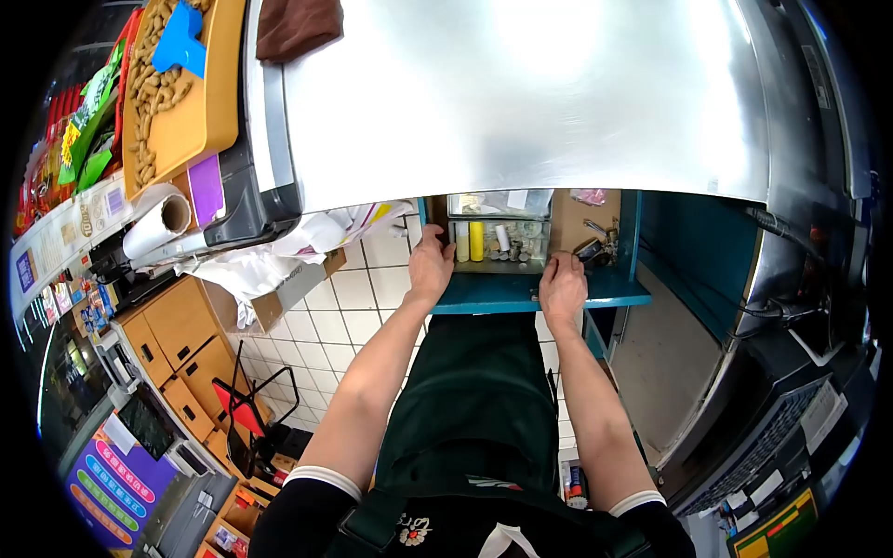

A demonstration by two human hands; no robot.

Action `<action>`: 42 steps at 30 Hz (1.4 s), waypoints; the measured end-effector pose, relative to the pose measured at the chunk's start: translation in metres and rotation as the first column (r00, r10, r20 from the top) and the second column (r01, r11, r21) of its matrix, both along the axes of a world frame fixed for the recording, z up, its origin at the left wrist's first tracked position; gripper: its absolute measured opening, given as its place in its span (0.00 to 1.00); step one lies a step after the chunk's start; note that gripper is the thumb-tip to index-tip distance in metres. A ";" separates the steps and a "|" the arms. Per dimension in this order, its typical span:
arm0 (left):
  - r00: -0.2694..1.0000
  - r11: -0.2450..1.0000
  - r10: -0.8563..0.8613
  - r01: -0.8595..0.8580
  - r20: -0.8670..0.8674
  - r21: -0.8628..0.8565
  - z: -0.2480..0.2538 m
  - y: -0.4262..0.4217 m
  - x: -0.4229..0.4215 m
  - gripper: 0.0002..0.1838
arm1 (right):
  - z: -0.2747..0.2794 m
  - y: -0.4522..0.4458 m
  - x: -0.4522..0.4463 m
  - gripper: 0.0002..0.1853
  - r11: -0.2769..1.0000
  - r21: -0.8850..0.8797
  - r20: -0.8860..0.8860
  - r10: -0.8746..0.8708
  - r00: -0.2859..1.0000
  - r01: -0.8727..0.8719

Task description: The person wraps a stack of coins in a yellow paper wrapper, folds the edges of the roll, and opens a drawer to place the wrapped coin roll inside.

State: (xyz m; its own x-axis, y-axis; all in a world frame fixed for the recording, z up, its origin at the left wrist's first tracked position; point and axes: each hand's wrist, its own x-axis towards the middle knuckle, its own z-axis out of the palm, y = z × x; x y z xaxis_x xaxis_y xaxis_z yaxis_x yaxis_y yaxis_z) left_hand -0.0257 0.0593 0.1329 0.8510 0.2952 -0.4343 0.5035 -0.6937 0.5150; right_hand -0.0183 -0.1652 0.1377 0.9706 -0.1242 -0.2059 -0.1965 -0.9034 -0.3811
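A teal drawer [595, 289] stands pulled out beneath the metal counter. My left hand [431, 267] holds its left side near the front corner, the fingertips reaching over the edge. My right hand [563, 287] is curled over the front edge, right of the middle. Between them inside the drawer is a clear plastic box [499, 265] with coins, a yellow roll [476, 241] and a white roll [502, 238]. Behind it sits another clear container [499, 204] with papers. A bunch of keys [600, 246] lies in the drawer's right part.
Above the drawer spreads the shiny metal counter [521, 102], with a brown cloth [299, 28] at its far left. A yellow tray [216, 102] of peanuts and white plastic bags [242, 276] are on the left. A keyboard [765, 446] and cables are on the right.
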 end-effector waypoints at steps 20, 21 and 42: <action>0.868 0.953 -0.287 0.302 -0.405 -0.028 -0.038 -0.065 0.028 0.22 | -0.002 0.002 -0.001 0.06 0.998 -0.052 -0.114 0.032 0.993 -0.038; 0.856 0.926 -0.361 0.375 -0.369 -0.039 -0.039 -0.060 0.024 0.22 | -0.001 0.003 0.000 0.06 0.998 -0.048 -0.117 0.027 0.993 -0.033; 0.759 0.826 -0.511 0.564 -0.403 0.016 -0.033 -0.043 0.020 0.12 | -0.002 0.003 -0.001 0.06 0.998 -0.056 -0.132 0.034 0.991 -0.042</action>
State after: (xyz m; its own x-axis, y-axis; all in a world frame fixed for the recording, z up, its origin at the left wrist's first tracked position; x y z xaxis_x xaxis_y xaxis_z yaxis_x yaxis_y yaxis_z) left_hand -0.0056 0.0163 0.0999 0.6715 -0.0873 -0.7358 0.1581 -0.9533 0.2575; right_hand -0.0196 -0.1621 0.1360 0.9400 -0.1036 -0.3252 -0.2066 -0.9311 -0.3006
